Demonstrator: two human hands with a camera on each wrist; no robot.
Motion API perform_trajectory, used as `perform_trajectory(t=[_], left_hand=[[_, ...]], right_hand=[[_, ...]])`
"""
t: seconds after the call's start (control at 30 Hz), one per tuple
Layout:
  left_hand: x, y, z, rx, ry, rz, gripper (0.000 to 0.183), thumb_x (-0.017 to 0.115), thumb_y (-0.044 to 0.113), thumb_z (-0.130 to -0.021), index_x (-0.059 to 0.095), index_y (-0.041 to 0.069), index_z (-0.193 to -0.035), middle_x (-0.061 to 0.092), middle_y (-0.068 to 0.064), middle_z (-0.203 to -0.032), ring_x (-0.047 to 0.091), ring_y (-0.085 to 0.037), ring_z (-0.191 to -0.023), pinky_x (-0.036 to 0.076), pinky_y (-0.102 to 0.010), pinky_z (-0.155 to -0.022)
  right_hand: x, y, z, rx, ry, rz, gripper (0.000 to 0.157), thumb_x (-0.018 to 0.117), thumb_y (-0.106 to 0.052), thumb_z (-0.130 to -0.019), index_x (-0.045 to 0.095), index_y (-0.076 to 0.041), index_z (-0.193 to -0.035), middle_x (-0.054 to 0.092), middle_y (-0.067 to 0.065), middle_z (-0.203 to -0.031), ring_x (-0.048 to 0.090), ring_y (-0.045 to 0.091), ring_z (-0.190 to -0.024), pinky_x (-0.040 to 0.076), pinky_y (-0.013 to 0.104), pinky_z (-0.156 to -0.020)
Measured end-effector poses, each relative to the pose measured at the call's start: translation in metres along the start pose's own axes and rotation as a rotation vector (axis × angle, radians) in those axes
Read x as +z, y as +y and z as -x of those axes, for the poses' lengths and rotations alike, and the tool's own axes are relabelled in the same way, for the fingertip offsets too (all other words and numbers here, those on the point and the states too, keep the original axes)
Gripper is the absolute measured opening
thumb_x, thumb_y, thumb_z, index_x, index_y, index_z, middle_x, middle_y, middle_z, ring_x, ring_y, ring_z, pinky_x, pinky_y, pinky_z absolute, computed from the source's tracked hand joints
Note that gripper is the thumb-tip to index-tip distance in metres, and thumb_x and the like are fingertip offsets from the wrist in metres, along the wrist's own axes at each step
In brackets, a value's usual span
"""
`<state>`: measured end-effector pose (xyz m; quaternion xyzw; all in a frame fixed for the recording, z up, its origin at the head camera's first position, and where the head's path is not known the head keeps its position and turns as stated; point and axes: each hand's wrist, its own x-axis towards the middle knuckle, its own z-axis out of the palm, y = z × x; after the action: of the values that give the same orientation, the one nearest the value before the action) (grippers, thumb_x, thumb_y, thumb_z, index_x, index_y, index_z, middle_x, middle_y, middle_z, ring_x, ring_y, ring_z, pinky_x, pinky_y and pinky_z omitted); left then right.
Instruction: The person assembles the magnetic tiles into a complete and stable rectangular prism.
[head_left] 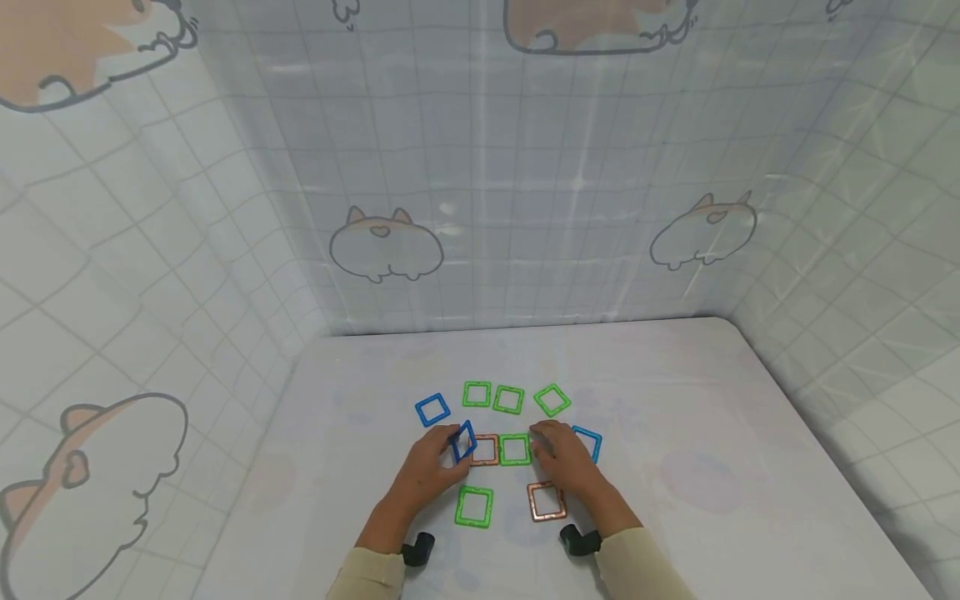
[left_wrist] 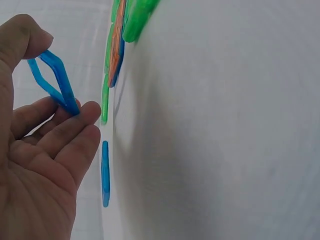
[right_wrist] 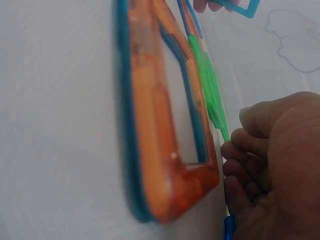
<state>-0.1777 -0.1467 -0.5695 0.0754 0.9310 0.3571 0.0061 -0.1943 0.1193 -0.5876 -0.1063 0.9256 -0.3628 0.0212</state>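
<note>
In the head view my left hand [head_left: 429, 471] holds up a tilted blue square frame tile [head_left: 473, 433], just left of a flat orange tile [head_left: 486, 463]. The left wrist view shows that blue tile [left_wrist: 62, 75] pinched between thumb and fingers, one corner at the fingertips. Right of the orange tile, edge to edge, lies a green tile [head_left: 514, 462]. My right hand [head_left: 568, 458] rests beside it, loosely bent fingers right at its right edge. In the right wrist view the thumb stands apart from the green tile [right_wrist: 211, 85], and a fingertip is at its end.
Behind the hands lie three green tiles [head_left: 477, 405] and a blue tile [head_left: 438, 420]. Another blue tile [head_left: 587, 431] is partly behind the right hand. Nearer me are a green tile [head_left: 474, 524] and an orange tile [head_left: 548, 517]. Patterned curtains surround the white table [head_left: 712, 383].
</note>
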Motion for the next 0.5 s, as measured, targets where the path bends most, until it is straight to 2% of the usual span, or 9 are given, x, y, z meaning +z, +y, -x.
perform_trajectory(t=[0.23,0.4,0.5], left_hand=[[0.001,0.000,-0.004,-0.023,-0.019,0.077,0.064,0.076,0.030,-0.083,0.054,0.013,-0.140,0.058,-0.004,-0.140,0.054,-0.025,-0.132,0.047,-0.045,-0.109],[0.005,-0.006,-0.005,-0.056,-0.034,0.091,0.065,0.077,0.033,-0.082,0.054,0.015,-0.140,0.057,-0.003,-0.142,0.053,-0.025,-0.133,0.045,-0.046,-0.111],[0.006,-0.009,-0.007,-0.048,-0.045,0.087,0.066,0.077,0.034,-0.081,0.055,0.016,-0.141,0.058,-0.002,-0.141,0.052,-0.025,-0.134,0.044,-0.046,-0.112]], right_hand=[[-0.001,0.002,-0.001,-0.016,0.015,0.011,0.036,0.059,-0.024,-0.100,0.062,-0.009,-0.133,0.057,0.009,-0.141,0.048,0.030,-0.135,0.042,0.051,-0.112],[0.000,0.002,0.001,-0.014,0.004,0.019,0.035,0.059,-0.023,-0.100,0.062,-0.010,-0.133,0.058,0.008,-0.139,0.049,0.030,-0.134,0.043,0.051,-0.111],[-0.001,0.001,0.001,-0.001,0.008,0.021,0.036,0.059,-0.025,-0.100,0.062,-0.011,-0.133,0.058,0.007,-0.140,0.049,0.029,-0.135,0.043,0.051,-0.111]])
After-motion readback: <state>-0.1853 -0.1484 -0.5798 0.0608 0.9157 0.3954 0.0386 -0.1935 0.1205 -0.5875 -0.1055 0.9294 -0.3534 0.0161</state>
